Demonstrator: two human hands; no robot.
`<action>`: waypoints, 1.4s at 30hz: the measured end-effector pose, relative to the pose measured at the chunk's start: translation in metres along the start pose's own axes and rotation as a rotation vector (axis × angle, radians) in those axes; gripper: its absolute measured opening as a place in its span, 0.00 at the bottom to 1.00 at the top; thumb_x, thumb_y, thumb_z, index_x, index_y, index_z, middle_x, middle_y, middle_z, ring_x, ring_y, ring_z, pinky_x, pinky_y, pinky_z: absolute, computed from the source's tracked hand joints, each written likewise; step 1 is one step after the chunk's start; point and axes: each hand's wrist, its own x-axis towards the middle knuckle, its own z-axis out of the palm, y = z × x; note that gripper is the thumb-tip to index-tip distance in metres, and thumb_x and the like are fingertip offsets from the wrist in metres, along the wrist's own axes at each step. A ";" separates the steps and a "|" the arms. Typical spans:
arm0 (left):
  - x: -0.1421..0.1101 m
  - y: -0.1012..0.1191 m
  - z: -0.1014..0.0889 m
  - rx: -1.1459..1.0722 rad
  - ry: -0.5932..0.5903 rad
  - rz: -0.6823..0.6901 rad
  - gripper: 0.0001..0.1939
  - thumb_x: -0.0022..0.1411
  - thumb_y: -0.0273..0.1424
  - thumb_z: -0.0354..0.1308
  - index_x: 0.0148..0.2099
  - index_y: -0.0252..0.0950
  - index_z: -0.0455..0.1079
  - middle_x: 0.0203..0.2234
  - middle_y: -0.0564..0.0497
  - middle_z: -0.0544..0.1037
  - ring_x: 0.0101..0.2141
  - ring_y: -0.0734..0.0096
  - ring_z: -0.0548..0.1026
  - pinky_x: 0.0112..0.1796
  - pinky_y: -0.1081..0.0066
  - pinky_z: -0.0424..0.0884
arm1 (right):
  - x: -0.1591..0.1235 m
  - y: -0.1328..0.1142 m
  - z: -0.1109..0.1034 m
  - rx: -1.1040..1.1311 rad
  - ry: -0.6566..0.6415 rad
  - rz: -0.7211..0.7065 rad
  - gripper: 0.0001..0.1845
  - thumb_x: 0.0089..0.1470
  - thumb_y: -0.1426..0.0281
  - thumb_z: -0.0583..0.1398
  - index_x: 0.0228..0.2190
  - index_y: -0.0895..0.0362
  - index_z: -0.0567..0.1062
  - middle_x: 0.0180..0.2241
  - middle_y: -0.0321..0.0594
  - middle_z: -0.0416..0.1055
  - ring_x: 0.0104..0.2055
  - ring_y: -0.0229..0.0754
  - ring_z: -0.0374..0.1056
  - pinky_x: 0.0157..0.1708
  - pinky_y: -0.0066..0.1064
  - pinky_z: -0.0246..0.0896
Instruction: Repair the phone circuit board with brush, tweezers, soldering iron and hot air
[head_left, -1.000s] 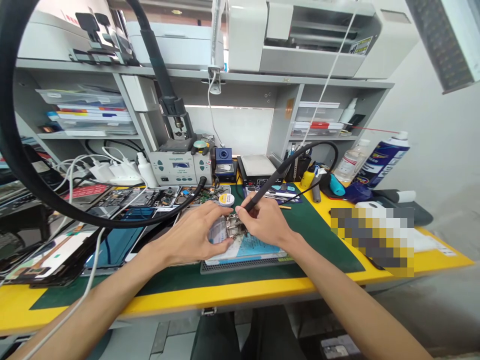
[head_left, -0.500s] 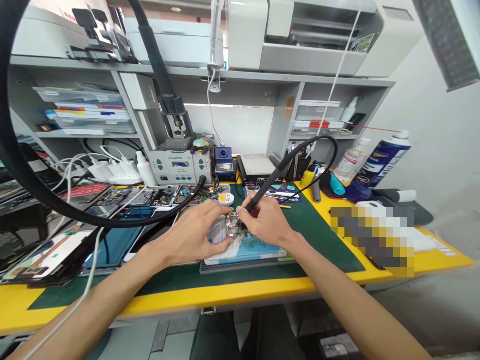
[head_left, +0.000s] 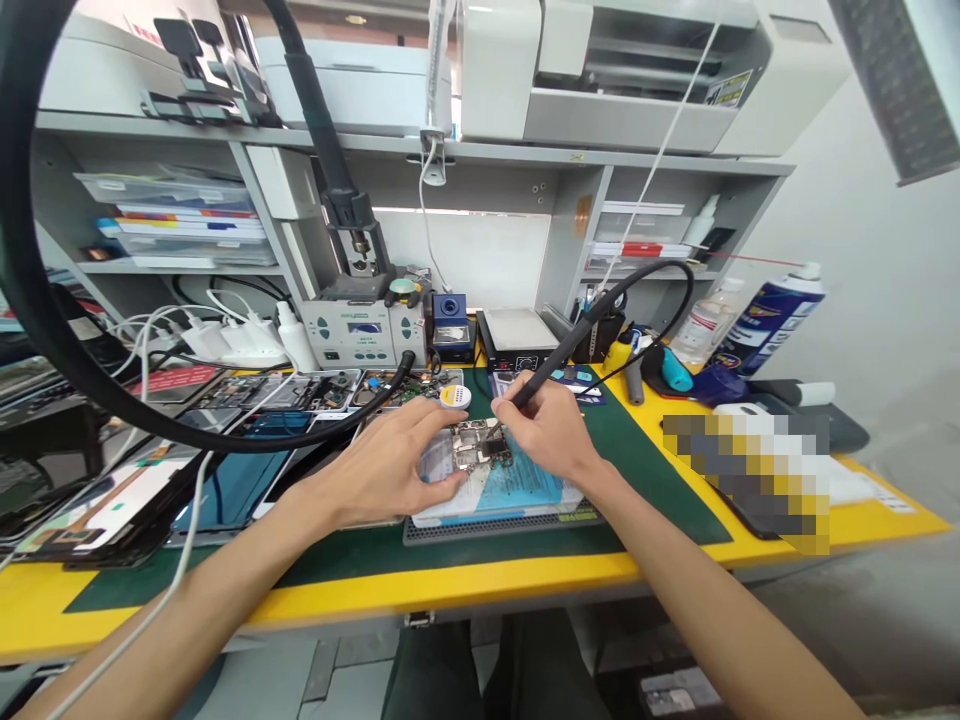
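A small phone circuit board (head_left: pixel 480 447) with metal shields lies on a flat, blue-and-white pad (head_left: pixel 525 490). The thumb and forefinger of my left hand (head_left: pixel 401 455) close on the board's far and near edges at its left end; the other fingers are partly hidden. In a pen grip, my right hand (head_left: pixel 551 430) has the black handle of a soldering iron (head_left: pixel 559 350). The iron's thin tip points down and left at the middle of the board; whether it touches cannot be made out. Just beyond my left fingers sits a small round yellow-and-white tin (head_left: pixel 454 397).
A soldering station (head_left: pixel 360 335) with a thick black hose stands behind. The hose loops across the left side. Phone parts and screens (head_left: pixel 247 470) crowd the left. A hot plate (head_left: pixel 517 335) is at the back, a spray can (head_left: pixel 772 315) and bottle (head_left: pixel 705 318) at the right.
My right hand has moved slightly right with the soldering iron, uncovering more of the board and the iron's tip. My left hand stays in place. The view has shifted slightly.
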 end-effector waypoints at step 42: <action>-0.001 0.001 -0.002 -0.015 -0.006 0.013 0.28 0.61 0.40 0.61 0.59 0.31 0.66 0.50 0.39 0.75 0.50 0.52 0.75 0.51 0.55 0.72 | -0.002 -0.001 0.006 -0.113 -0.107 -0.006 0.09 0.58 0.67 0.60 0.27 0.54 0.68 0.19 0.30 0.64 0.20 0.37 0.61 0.24 0.30 0.52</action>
